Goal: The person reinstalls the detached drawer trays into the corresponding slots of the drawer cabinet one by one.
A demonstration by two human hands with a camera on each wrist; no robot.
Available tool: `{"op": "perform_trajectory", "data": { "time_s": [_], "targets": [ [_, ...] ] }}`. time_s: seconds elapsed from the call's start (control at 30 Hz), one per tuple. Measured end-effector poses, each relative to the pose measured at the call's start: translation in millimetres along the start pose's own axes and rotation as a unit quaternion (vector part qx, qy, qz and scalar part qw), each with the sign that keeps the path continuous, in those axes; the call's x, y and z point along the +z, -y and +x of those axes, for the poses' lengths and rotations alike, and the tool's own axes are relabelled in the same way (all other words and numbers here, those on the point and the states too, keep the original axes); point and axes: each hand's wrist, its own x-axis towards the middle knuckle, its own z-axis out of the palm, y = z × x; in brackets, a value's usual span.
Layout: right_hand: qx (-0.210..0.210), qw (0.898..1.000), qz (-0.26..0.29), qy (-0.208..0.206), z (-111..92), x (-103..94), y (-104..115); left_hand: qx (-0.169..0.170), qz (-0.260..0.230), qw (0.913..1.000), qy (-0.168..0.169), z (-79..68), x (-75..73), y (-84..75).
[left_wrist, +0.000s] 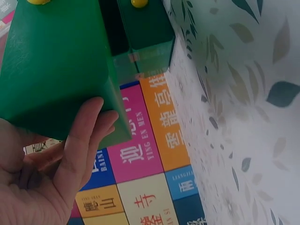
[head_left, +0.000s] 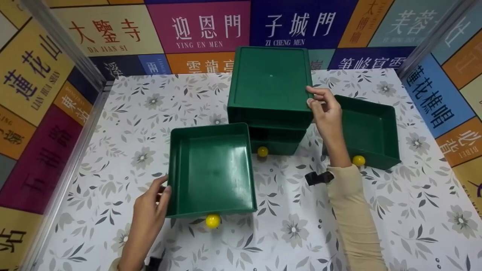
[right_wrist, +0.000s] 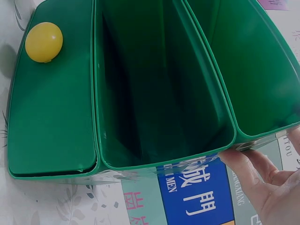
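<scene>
My left hand (head_left: 147, 209) grips the left wall of a green drawer (head_left: 216, 171), which has a yellow knob (head_left: 213, 221) on its front. In the left wrist view, the fingers (left_wrist: 84, 124) lie against the drawer's outside and it hangs above the table. Behind it stands a green drawer cabinet (head_left: 271, 77). My right hand (head_left: 327, 111) holds the cabinet at its top right edge. Its upper and middle compartments are open-fronted and hollow in the right wrist view, while a bottom drawer (right_wrist: 58, 103) with a yellow knob (right_wrist: 44, 42) sits in the lowest one.
A second removed drawer (head_left: 371, 131), with a yellow knob (head_left: 358, 160), lies on the table right of the cabinet. White leaf-patterned cloth (head_left: 293, 229) covers the table. Colourful printed panels (head_left: 199, 28) wall in the back and both sides.
</scene>
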Motion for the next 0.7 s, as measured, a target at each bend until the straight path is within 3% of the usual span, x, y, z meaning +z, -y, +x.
{"op": "perform_trajectory", "data": {
  "time_s": [0.43,0.7],
  "targets": [
    [0.007,1.000,0.005,0.003,0.0,-0.3,-1.2,0.099,-0.008,0.9950,-0.010,7.3,26.0,-15.1],
    [-0.004,1.000,0.012,0.006,0.9,-1.2,-2.7,0.132,-0.013,0.9911,0.008,11.4,41.3,-24.0]
  ]
}}
